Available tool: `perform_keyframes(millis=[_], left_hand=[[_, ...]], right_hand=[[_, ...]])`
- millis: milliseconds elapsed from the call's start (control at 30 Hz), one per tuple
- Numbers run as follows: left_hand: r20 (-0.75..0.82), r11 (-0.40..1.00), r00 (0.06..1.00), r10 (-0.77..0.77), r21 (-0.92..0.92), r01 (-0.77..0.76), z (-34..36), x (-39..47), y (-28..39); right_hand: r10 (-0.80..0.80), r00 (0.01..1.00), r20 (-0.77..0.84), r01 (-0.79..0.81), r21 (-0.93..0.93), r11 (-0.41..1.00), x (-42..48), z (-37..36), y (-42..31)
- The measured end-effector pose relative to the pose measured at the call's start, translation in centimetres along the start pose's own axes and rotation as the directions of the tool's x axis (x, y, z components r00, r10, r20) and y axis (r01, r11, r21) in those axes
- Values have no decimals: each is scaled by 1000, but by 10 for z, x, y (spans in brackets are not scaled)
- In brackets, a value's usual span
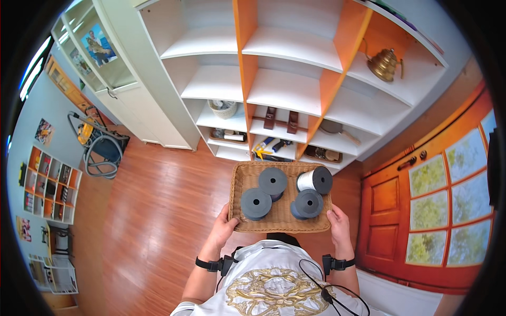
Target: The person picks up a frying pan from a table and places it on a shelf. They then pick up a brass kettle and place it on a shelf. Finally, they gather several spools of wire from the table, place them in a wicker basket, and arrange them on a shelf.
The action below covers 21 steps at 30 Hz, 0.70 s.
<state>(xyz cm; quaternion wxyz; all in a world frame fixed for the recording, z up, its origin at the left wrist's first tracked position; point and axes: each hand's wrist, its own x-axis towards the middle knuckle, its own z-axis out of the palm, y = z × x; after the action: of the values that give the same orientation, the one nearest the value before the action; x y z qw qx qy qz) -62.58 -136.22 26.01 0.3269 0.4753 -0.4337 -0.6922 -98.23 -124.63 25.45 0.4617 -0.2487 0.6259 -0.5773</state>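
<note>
Both my hands carry a rectangular wicker basket [280,227] in front of my waist. My left hand [224,226] grips its left end, thumb over the rim, and my right hand [338,222] holds the right end near the front corner. Several spools with dark grey flanges are inside. Two stand at the left, a rear one [272,181] and a front one [256,203], flange up. At the back right a spool of white thread or filament [307,181] lies tilted on its side. In front of it is a spool with bluish winding [308,204], slightly tilted.
Ahead is a white and orange shelf unit [290,93] with a brass kettle [383,65], wooden hand planes [292,121], a pan [331,127], a white woven basket [223,110] and a caulking gun [263,149]. A wooden door [383,221] stands right, a vacuum cleaner [101,146] far left.
</note>
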Motion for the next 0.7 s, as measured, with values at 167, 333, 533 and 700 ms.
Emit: perform_keyframes(millis=[167,333,533,700], left_hand=[[-67,1000,998,-3,5,4,-3,48,31],[-85,1000,996,12,-24,-14,-7,104,61],[-75,997,997,-3,-83,-3,-5,180,84],[-12,994,1000,-18,-106,17,2,238,103]], right_hand=[[-7,999,40,5,34,999,77,24,-13],[-32,996,84,31,15,999,148,45,-40],[-41,999,33,42,-35,999,230,57,-56],[-41,995,-89,34,-73,997,274,66,-68]])
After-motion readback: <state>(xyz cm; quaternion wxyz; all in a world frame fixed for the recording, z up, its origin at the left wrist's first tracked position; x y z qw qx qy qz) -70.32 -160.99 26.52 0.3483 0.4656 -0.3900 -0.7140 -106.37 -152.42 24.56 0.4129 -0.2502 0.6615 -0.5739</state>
